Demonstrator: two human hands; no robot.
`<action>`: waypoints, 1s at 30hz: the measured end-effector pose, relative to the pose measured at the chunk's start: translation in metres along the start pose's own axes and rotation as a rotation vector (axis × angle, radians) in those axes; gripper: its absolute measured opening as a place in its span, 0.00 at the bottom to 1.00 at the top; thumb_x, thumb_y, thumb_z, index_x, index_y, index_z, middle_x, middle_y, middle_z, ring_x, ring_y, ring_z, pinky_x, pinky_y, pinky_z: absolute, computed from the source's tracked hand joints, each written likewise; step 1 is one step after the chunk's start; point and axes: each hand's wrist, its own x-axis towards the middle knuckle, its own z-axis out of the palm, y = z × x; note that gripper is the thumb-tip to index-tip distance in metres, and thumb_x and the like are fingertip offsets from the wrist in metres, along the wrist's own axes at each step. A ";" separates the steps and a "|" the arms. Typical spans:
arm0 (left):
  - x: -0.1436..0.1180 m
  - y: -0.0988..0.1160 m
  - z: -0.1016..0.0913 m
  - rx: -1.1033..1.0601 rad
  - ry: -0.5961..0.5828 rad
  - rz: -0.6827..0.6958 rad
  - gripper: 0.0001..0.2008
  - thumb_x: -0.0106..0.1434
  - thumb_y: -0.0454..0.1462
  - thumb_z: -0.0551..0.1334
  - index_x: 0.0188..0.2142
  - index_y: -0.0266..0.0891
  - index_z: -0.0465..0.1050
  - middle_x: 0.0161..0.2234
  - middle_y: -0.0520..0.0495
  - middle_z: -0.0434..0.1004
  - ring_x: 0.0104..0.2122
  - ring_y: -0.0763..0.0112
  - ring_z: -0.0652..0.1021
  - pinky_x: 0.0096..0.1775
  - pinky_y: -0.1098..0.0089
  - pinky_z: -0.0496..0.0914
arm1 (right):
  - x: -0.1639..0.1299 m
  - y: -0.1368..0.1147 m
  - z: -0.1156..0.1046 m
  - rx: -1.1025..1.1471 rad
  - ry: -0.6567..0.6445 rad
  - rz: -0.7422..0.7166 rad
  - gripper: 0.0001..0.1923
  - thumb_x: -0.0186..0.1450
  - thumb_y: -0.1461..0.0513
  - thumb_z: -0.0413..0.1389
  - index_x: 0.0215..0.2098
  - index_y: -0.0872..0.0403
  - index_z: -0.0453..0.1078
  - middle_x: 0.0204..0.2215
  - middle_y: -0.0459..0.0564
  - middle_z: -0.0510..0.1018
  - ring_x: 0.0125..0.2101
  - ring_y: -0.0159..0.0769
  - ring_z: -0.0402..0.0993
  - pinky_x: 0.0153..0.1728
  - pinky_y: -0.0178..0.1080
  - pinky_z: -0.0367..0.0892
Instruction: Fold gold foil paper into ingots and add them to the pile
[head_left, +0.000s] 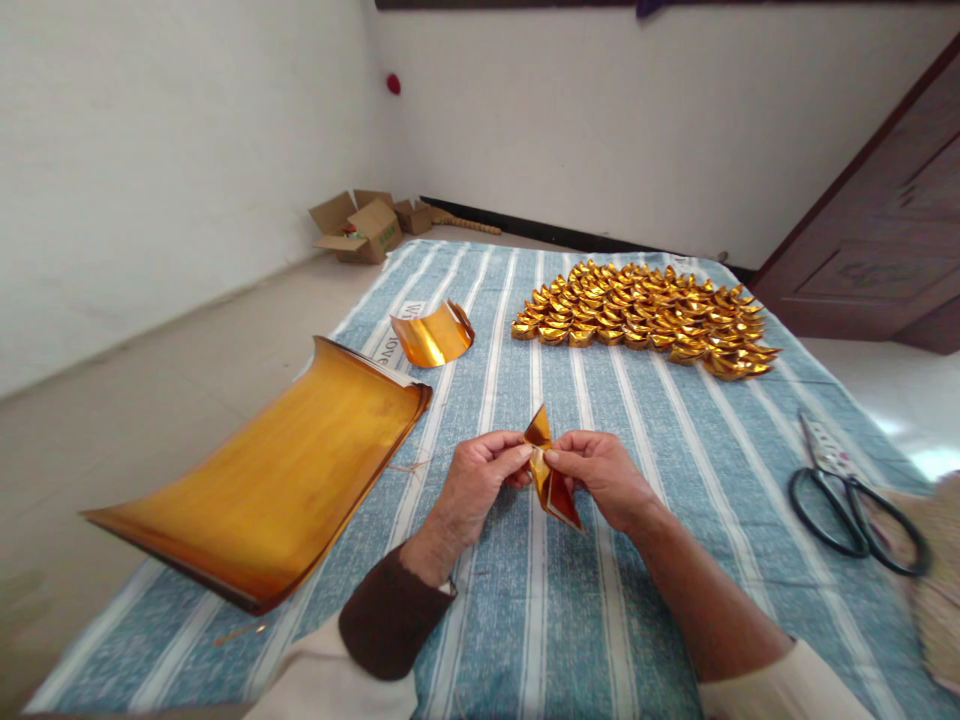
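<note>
Over striped cloth, left hand and right hand pinch folded gold paper (glossy, pointed).

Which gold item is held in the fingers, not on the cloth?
The single pointed, folded piece, pinched by left hand and right hand. The large sheet stack, small curled paper and clustered folded pieces all lie on the striped cloth.

From where I stand, the striped cloth over the surface carries dark lettering towards its far left: "love" seems to be one word, with another partly hidden by the curled gold sheet. Green print on the open cardboard box is too small to read.
</note>
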 end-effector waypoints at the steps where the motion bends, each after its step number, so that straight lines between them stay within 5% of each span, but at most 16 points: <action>1: 0.000 0.000 0.000 0.009 0.021 0.008 0.07 0.52 0.37 0.67 0.29 0.34 0.77 0.21 0.51 0.74 0.21 0.77 0.71 0.27 0.74 0.66 | 0.000 0.000 0.000 0.003 -0.001 0.001 0.13 0.51 0.55 0.66 0.22 0.55 0.70 0.17 0.43 0.75 0.16 0.25 0.65 0.18 0.31 0.56; 8: -0.001 -0.002 0.004 0.004 0.064 0.046 0.10 0.51 0.35 0.68 0.34 0.35 0.79 0.28 0.49 0.80 0.29 0.72 0.77 0.34 0.71 0.71 | 0.000 -0.001 0.001 0.003 0.009 0.025 0.13 0.49 0.55 0.66 0.20 0.55 0.69 0.15 0.42 0.73 0.15 0.24 0.63 0.17 0.30 0.54; 16: -0.003 -0.004 0.000 0.023 -0.023 0.095 0.09 0.53 0.38 0.68 0.34 0.36 0.80 0.24 0.50 0.77 0.24 0.76 0.73 0.29 0.74 0.68 | 0.000 -0.005 -0.004 0.043 -0.029 0.033 0.15 0.49 0.54 0.66 0.20 0.55 0.69 0.15 0.42 0.71 0.14 0.24 0.61 0.17 0.31 0.51; 21: -0.002 -0.003 -0.002 -0.099 -0.089 -0.027 0.13 0.57 0.44 0.66 0.31 0.34 0.79 0.23 0.47 0.78 0.22 0.75 0.74 0.26 0.75 0.67 | 0.000 -0.009 -0.011 0.000 -0.092 0.052 0.14 0.48 0.55 0.67 0.20 0.56 0.69 0.14 0.41 0.71 0.14 0.23 0.59 0.17 0.30 0.49; 30: -0.003 0.001 -0.005 -0.133 -0.212 -0.253 0.12 0.50 0.38 0.71 0.32 0.34 0.75 0.24 0.47 0.78 0.23 0.74 0.76 0.25 0.76 0.67 | -0.001 -0.012 -0.017 -0.116 -0.099 0.074 0.10 0.47 0.59 0.65 0.20 0.56 0.72 0.14 0.41 0.70 0.15 0.24 0.59 0.18 0.31 0.51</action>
